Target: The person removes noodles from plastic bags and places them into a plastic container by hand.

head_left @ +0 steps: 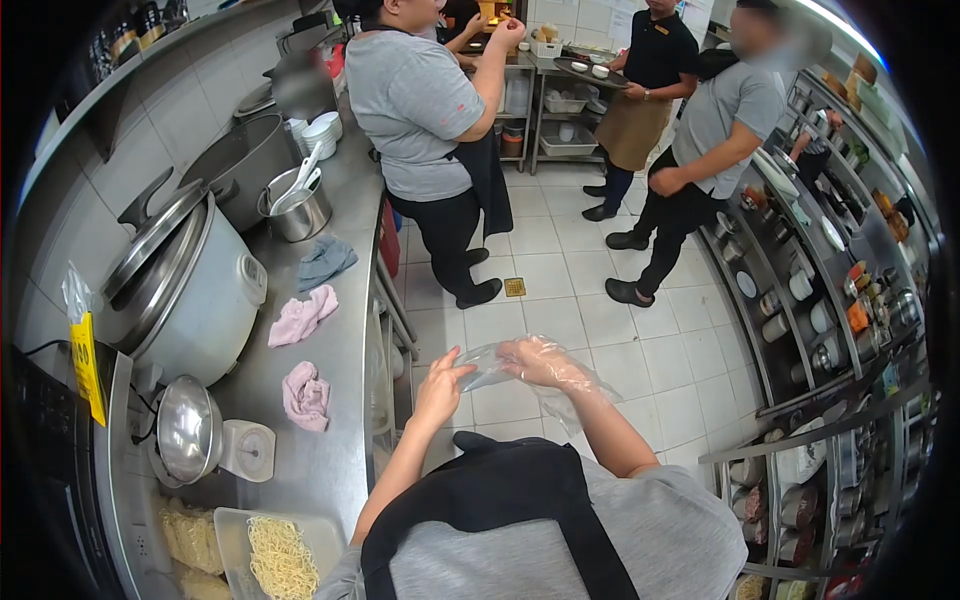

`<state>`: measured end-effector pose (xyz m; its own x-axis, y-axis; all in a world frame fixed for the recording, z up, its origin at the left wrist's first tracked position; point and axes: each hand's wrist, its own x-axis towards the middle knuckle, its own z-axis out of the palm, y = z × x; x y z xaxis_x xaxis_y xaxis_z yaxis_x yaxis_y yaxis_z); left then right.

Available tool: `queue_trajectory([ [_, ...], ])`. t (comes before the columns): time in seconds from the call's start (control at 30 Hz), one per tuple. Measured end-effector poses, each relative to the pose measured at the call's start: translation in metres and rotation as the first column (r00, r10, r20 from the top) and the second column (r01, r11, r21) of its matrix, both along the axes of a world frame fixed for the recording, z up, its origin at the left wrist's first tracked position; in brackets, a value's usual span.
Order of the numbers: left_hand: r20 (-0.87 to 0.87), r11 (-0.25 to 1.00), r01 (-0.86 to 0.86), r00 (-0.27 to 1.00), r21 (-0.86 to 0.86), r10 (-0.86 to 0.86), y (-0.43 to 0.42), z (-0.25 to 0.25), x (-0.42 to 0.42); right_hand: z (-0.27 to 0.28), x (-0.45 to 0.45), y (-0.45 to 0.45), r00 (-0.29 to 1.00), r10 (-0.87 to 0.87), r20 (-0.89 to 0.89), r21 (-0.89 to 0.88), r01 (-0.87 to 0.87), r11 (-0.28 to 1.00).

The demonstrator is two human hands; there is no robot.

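A clear plastic glove [487,370] is stretched between my two hands, in front of my chest and over the floor. My left hand [438,388] is bare and pinches the near end of the film, with its index finger partly extended. Thin, crinkled plastic covers my right hand [542,363], and its loose cuff [572,405] hangs around the wrist. The right fingers look bent together on the film, though glare blurs their outline. Whether the film is one glove or two I cannot tell.
Along the left, a steel counter [335,450] holds a large cooker [205,290], pink cloths [305,396], a scale [247,450] and a tub of noodles [282,555]. A person [425,110] stands ahead, two others farther right. Stocked racks [800,260] line the right side.
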<state>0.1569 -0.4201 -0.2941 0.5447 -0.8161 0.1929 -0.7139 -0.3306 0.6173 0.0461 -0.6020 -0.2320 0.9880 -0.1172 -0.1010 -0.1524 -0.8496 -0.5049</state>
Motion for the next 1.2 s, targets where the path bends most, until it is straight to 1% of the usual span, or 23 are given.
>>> queue_trajectory([
  [0.1, -0.033, 0.999, 0.001, 0.999, 0.050, 0.001, 0.002, 0.002, 0.000, 0.004, -0.001, 0.001, 0.994, 0.069, 0.086, -0.007, -0.069, 0.998],
  [0.17, -0.051, 0.997, -0.008, 0.999, 0.076, 0.012, 0.001, -0.001, 0.001, 0.043, -0.003, 0.011, 0.999, 0.003, 0.032, 0.548, -0.020, 0.836],
  [0.2, -0.074, 0.995, -0.016, 0.997, 0.104, 0.023, 0.002, -0.005, 0.001, 0.055, 0.000, 0.009, 0.999, 0.035, 0.039, 0.555, -0.051, 0.830],
  [0.3, -0.046, 0.997, 0.029, 0.999, 0.068, -0.026, 0.004, -0.018, 0.003, 0.082, 0.038, 0.024, 0.981, 0.163, 0.101, 0.508, -0.192, 0.839],
  [0.37, -0.078, 0.962, 0.003, 0.997, 0.272, 0.019, 0.005, -0.003, 0.005, 0.096, 0.053, 0.039, 0.840, 0.434, 0.325, -0.076, -0.434, 0.898],
  [0.43, -0.117, 0.897, 0.084, 0.992, 0.435, -0.037, 0.000, -0.030, 0.002, 0.113, 0.067, 0.072, 0.854, 0.520, 0.009, -0.246, -0.502, 0.829],
  [0.47, -0.112, 0.940, 0.122, 0.990, 0.319, -0.090, 0.008, -0.077, 0.015, 0.139, 0.060, 0.088, 0.854, 0.514, -0.083, -0.297, -0.514, 0.805],
  [0.5, -0.099, 0.971, 0.149, 0.986, 0.188, -0.132, 0.016, -0.101, 0.025, 0.120, 0.073, 0.100, 0.831, 0.552, -0.068, -0.417, -0.526, 0.741],
  [0.53, -0.087, 0.962, 0.197, 0.979, 0.189, -0.183, 0.020, -0.090, 0.025, 0.111, 0.084, 0.108, 0.750, 0.661, -0.027, -0.358, -0.625, 0.694],
  [0.6, -0.253, 0.893, -0.028, 0.955, 0.448, 0.156, 0.005, -0.062, 0.013, 0.076, 0.104, 0.120, 0.633, 0.754, 0.175, -0.407, -0.651, 0.641],
  [0.63, 0.300, 0.999, 0.039, 0.953, -0.008, -0.035, 0.006, -0.101, 0.014, 0.070, 0.108, 0.123, 0.645, 0.741, 0.187, -0.368, -0.653, 0.662],
  [0.7, 0.090, 0.866, 0.032, 0.992, 0.499, -0.088, 0.013, -0.076, 0.014, 0.062, 0.112, 0.144, 0.653, 0.729, 0.207, -0.321, -0.658, 0.681],
  [0.77, -0.006, 0.940, 0.077, 0.997, 0.333, -0.080, 0.008, -0.053, -0.011, 0.049, 0.105, 0.142, 0.754, 0.636, 0.165, -0.249, -0.592, 0.766],
  [0.8, -0.089, 0.982, 0.081, 0.994, 0.172, -0.066, 0.003, -0.047, -0.013, 0.034, 0.103, 0.123, 0.703, 0.657, 0.273, -0.225, -0.617, 0.754],
  [0.83, 0.279, 0.954, 0.298, 0.915, 0.022, -0.292, -0.003, -0.058, 0.007, 0.031, 0.100, 0.113, 0.610, 0.685, 0.397, -0.202, -0.670, 0.714],
  [0.87, 0.052, 0.973, 0.227, 0.972, 0.037, -0.229, 0.008, -0.080, 0.007, 0.022, 0.100, 0.108, 0.704, 0.673, 0.225, -0.224, -0.635, 0.739],
  [0.9, -0.173, 0.988, 0.138, 0.977, 0.070, -0.124, 0.005, -0.059, -0.017, 0.048, 0.080, 0.099, 0.718, 0.684, 0.128, -0.299, -0.630, 0.717],
  [0.93, 0.014, 0.983, 0.138, 0.990, 0.122, -0.141, 0.003, -0.061, -0.017, 0.074, 0.056, 0.097, 0.845, 0.535, -0.004, -0.412, -0.489, 0.769],
  [0.97, -0.026, 0.967, 0.083, 0.997, 0.239, -0.079, 0.001, -0.045, -0.024, 0.054, 0.067, 0.078, 0.778, 0.626, 0.041, -0.422, -0.555, 0.717],
  [1.03, 0.003, 0.992, 0.121, 0.993, 0.037, -0.121, -0.005, -0.047, -0.030, 0.111, 0.037, 0.064, 0.808, 0.575, -0.131, -0.453, -0.565, 0.690],
  [1.1, -0.068, 0.987, 0.159, 0.985, 0.001, -0.159, -0.005, -0.027, -0.041, 0.120, 0.042, 0.065, 0.780, 0.613, -0.122, -0.456, -0.593, 0.663],
  [1.17, -0.133, 0.945, 0.206, 0.975, 0.255, -0.176, -0.023, -0.005, -0.051, 0.117, 0.019, 0.047, 0.784, 0.617, -0.064, -0.479, -0.566, 0.670],
  [1.2, -0.069, 0.952, 0.256, 0.966, 0.170, -0.247, -0.025, -0.048, -0.042, 0.118, 0.022, 0.050, 0.766, 0.642, 0.009, -0.502, -0.552, 0.665],
])
